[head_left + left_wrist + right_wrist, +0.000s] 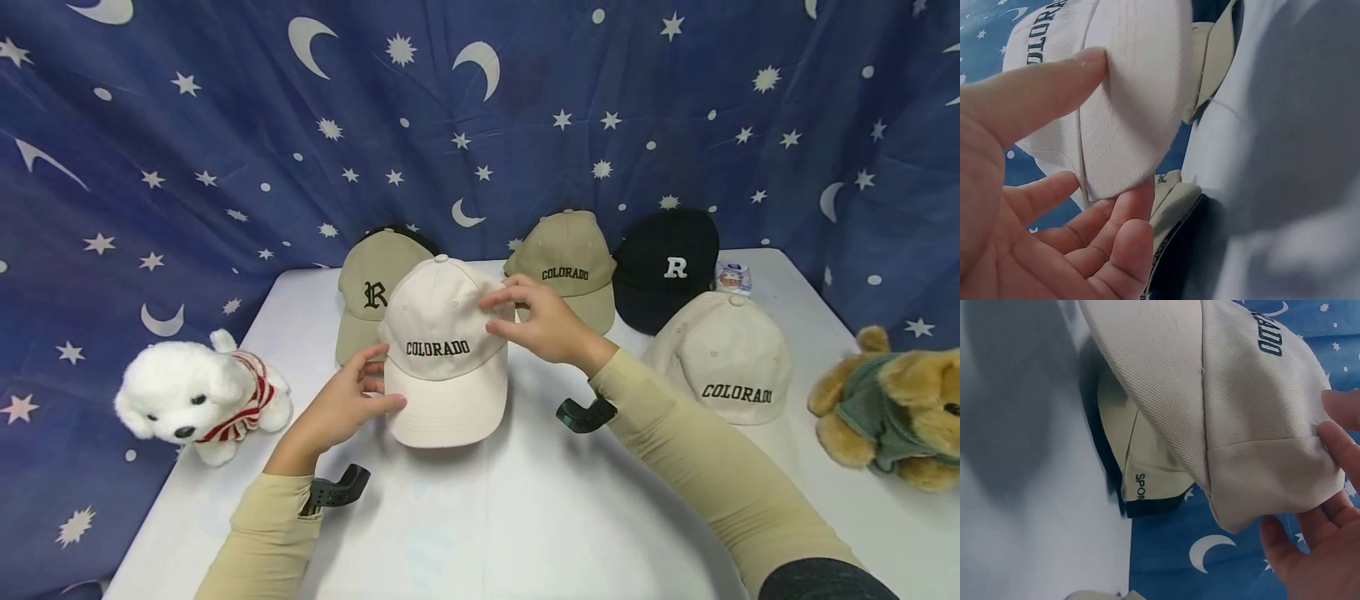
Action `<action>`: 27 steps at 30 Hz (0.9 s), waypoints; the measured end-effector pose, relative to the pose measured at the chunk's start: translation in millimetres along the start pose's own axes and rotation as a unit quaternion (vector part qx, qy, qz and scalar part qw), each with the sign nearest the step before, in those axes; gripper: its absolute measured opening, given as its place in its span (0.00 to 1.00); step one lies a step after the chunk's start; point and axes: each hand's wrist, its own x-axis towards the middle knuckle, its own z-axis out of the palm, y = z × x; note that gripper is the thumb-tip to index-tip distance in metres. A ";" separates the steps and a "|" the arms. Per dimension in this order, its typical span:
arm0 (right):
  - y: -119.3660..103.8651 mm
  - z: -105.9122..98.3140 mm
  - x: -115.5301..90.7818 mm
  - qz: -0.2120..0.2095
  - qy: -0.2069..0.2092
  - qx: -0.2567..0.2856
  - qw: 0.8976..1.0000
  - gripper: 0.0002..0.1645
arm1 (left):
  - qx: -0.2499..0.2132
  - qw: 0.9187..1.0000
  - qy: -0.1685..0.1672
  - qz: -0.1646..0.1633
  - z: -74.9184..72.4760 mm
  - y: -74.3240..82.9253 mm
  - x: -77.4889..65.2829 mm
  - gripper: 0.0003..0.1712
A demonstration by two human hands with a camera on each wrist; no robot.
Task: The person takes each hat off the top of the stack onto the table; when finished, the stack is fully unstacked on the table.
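A cream baseball cap (pixel 441 329) lettered COLORADO is held up above the white table, brim toward me. My left hand (pixel 347 396) pinches the brim's left edge, thumb (pixel 1054 94) on top and fingers underneath. At the crown's right side, my right hand (pixel 543 321) grips the fabric between thumb and fingers; in the right wrist view its fingertips (pixel 1329 440) lie at the crown's edge. Just behind the held cap stands a khaki cap (pixel 367 271) with a black R, partly covered, and a dark cap shows behind that one.
At the back are a khaki COLORADO cap (pixel 573 250) and a black R cap (pixel 663 271), with a small package (pixel 733 278) beside it. Another cream COLORADO cap (pixel 738 354) sits right. Plush dogs, white (pixel 183 392) and brown (pixel 862 408), flank the table (pixel 480 525). A starry blue curtain (pixel 420 167) hangs behind.
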 end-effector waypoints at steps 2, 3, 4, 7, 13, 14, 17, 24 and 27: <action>0.6 -0.6 -2.5 -0.005 0.009 0.000 1.000 0.15 | -0.004 1.000 -0.004 -0.003 2.5 -0.1 0.5 0.51; 0.7 -0.9 -3.8 -0.006 0.013 -0.001 1.000 0.15 | -0.005 1.000 -0.005 -0.005 3.6 -0.1 0.7 0.50; 1.0 -1.3 -4.9 -0.005 0.016 0.000 1.000 0.15 | -0.006 1.000 -0.007 -0.006 4.4 0.0 0.7 0.50; 2.7 -2.8 -8.4 -0.002 0.022 -0.003 1.000 0.14 | -0.010 1.000 -0.012 -0.006 7.6 1.0 0.7 0.50; 5.4 -8.7 -17.3 0.008 0.027 -0.006 1.000 0.13 | -0.020 0.999 -0.027 -0.003 17.1 2.7 1.5 0.50; 5.4 -10.0 -19.1 0.010 0.029 -0.009 0.999 0.13 | -0.021 0.999 -0.029 -0.004 19.3 2.4 2.1 0.50; 7.2 -14.0 -24.4 0.021 0.034 -0.011 0.999 0.12 | -0.025 0.999 -0.034 -0.008 27.1 2.5 4.1 0.51; 18.1 -25.8 -39.2 0.050 0.037 -0.010 0.998 0.12 | -0.010 0.999 -0.036 -0.020 47.5 4.5 11.3 0.52; 22.8 -31.3 -46.1 0.058 0.038 -0.014 0.997 0.12 | 0.002 0.999 -0.029 -0.025 55.8 8.0 14.3 0.53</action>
